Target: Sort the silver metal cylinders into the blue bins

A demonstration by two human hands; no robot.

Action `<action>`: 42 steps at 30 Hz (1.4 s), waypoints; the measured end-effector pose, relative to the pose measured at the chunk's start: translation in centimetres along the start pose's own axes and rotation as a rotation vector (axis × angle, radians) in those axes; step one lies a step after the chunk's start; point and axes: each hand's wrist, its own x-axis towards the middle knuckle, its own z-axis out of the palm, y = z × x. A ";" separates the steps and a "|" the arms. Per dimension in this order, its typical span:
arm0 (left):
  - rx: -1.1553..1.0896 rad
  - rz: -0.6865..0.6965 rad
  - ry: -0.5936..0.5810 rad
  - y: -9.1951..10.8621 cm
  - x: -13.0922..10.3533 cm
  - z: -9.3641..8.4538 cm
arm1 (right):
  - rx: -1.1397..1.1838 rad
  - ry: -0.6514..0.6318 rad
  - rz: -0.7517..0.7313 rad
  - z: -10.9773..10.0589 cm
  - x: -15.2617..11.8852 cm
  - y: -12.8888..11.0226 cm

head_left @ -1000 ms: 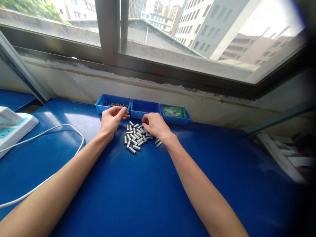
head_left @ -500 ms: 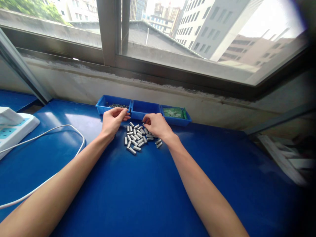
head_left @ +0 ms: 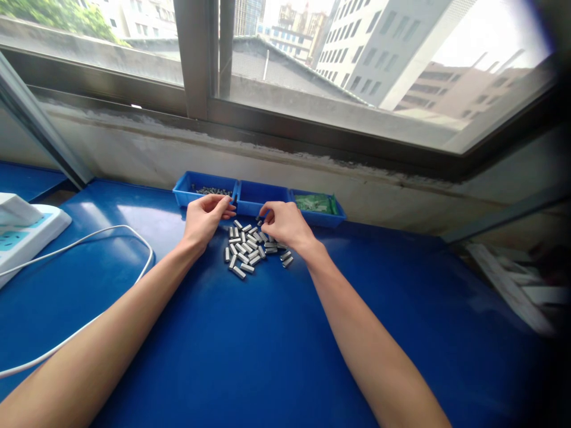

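My left hand (head_left: 207, 217) is in front of the left blue bin, thumb and finger pinched on a small dark piece (head_left: 235, 201) whose kind is too small to make out. Just right of it, my right hand (head_left: 285, 224) hovers over the far edge of a pile of short silver metal cylinders (head_left: 243, 248) on the blue table (head_left: 232, 345). Its fingers are curled together, and a small dark metal piece (head_left: 259, 221) shows at their tips. Part of the pile is hidden under my right hand.
Three joined blue bins stand against the wall: the left bin (head_left: 187, 195) holds many small metal parts, the middle bin (head_left: 263, 208) shows a bare inside, and the right bin (head_left: 328, 221) holds a green packet (head_left: 314, 204). A white cable (head_left: 120, 227) and power strip (head_left: 42, 229) lie left.
My right hand has shifted slightly up and to the right, showing a little more of the small piece at its fingertips. My left hand stays in place.
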 end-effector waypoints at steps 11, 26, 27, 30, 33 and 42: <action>0.013 -0.015 -0.372 0.2 -0.8 0.4 | 1.247 -0.160 0.307 -0.2 0.3 -0.6; -0.036 -0.055 -0.222 -0.4 -0.4 0.3 | 0.884 -0.035 0.155 -0.5 0.1 -1.4; -0.060 -0.068 -0.174 -0.5 -0.3 0.2 | 0.758 -0.004 0.118 -0.6 0.1 -1.3; -0.139 -0.112 -0.011 -0.4 0.2 0.0 | 0.321 0.058 -0.003 -0.8 0.0 -1.1; -0.238 -0.165 0.096 -0.3 0.7 -0.2 | 0.024 0.045 -0.053 -0.6 -0.2 -1.0; -0.360 -0.177 0.112 0.2 0.5 0.1 | -0.130 -0.076 -0.093 0.5 -0.3 -0.3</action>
